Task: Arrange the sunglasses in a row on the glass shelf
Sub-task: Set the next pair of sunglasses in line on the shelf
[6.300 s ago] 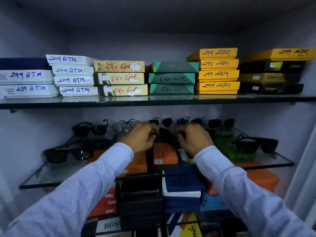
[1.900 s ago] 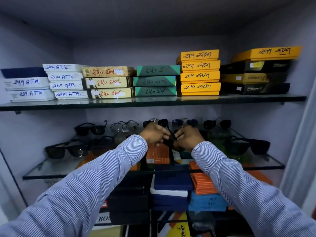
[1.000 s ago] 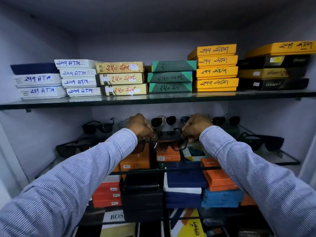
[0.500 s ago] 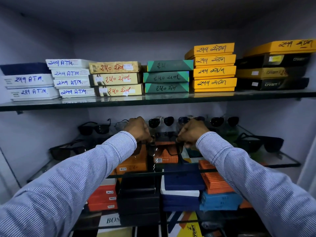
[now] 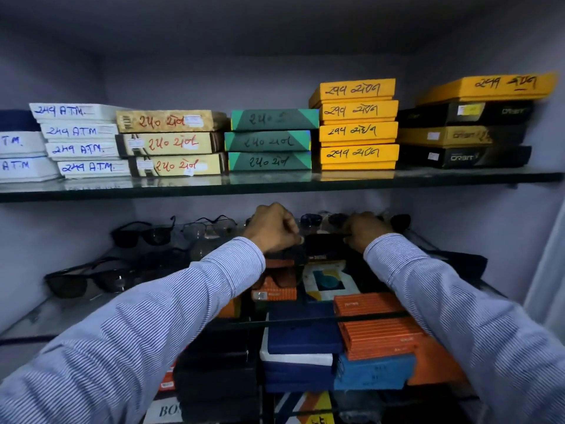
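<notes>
My left hand [image 5: 273, 229] and my right hand [image 5: 365, 232] each pinch one end of a dark pair of sunglasses [image 5: 324, 244], held just above the middle of the lower glass shelf [image 5: 61, 313]. Behind my hands a row of sunglasses stands along the back wall: a black pair [image 5: 143, 234] at the left, a thin-rimmed pair [image 5: 211, 228], and dark lenses [image 5: 312, 220] between my hands. Another black pair [image 5: 88, 278] lies at the front left of the shelf. My right sleeve hides most of a dark pair at the right.
The upper glass shelf [image 5: 275, 185] carries stacks of white, cream, green, yellow [image 5: 357, 130] and black boxes. Under the lower shelf are orange [image 5: 373, 325], blue [image 5: 302, 335] and black boxes. Cabinet walls close in on both sides.
Both hands have moved back toward the row at the wall, carrying the dark pair with them. The camera has shifted slightly.
</notes>
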